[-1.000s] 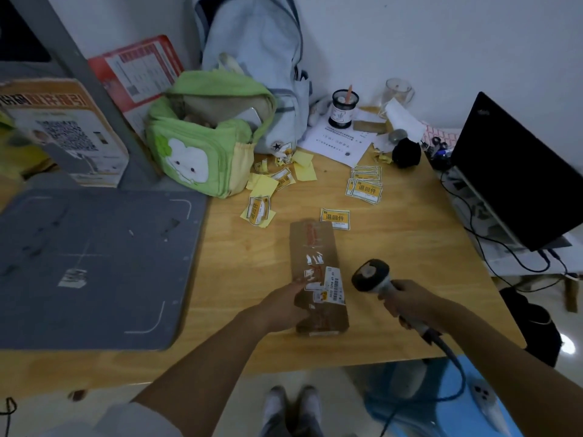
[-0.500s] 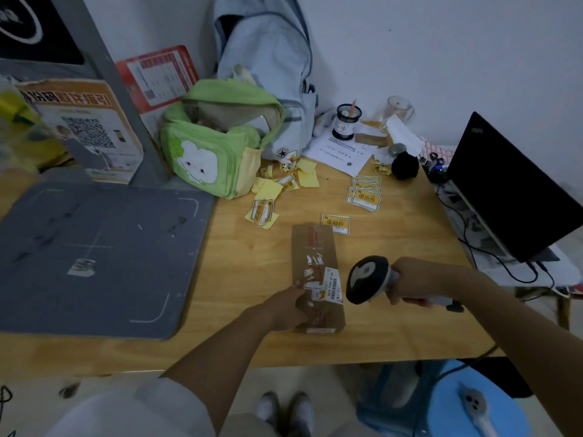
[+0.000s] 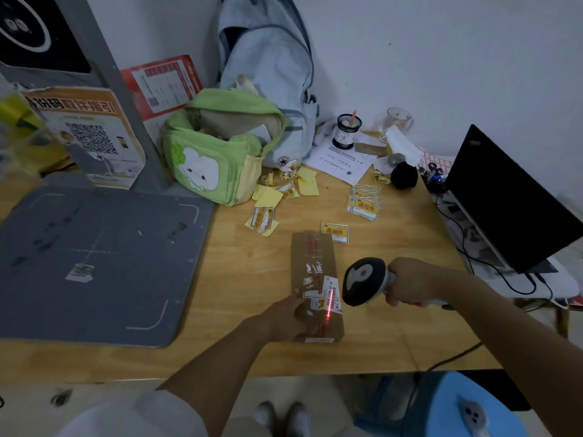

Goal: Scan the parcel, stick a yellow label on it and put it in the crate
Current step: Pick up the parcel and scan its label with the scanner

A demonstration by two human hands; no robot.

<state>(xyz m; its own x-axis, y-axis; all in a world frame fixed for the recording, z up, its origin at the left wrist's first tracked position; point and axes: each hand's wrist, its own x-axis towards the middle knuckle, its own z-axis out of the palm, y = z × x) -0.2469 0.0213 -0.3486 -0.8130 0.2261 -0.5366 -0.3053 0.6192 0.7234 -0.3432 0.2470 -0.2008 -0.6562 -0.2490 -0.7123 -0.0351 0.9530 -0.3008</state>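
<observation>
A long brown cardboard parcel (image 3: 314,266) lies flat on the wooden table (image 3: 246,279), with a white barcode label near its near end. My left hand (image 3: 285,315) presses on the parcel's near left side. My right hand (image 3: 410,283) grips a handheld scanner (image 3: 364,280), whose head points at the label. A red scan line falls across the barcode. Yellow labels (image 3: 364,205) lie in a small stack beyond the parcel, and one single yellow label (image 3: 335,231) rests at the parcel's far end. No crate is in view.
A grey pad (image 3: 88,263) covers the table's left part. A green bag (image 3: 217,152) and a pale blue backpack (image 3: 268,67) stand at the back. A black laptop (image 3: 511,197) with cables sits at the right. Loose yellow scraps lie near the bag. A blue stool (image 3: 448,408) stands below.
My right hand turned the scanner's head down toward the parcel's label, and a red scan line now shows on the barcode. My left hand stays on the parcel.
</observation>
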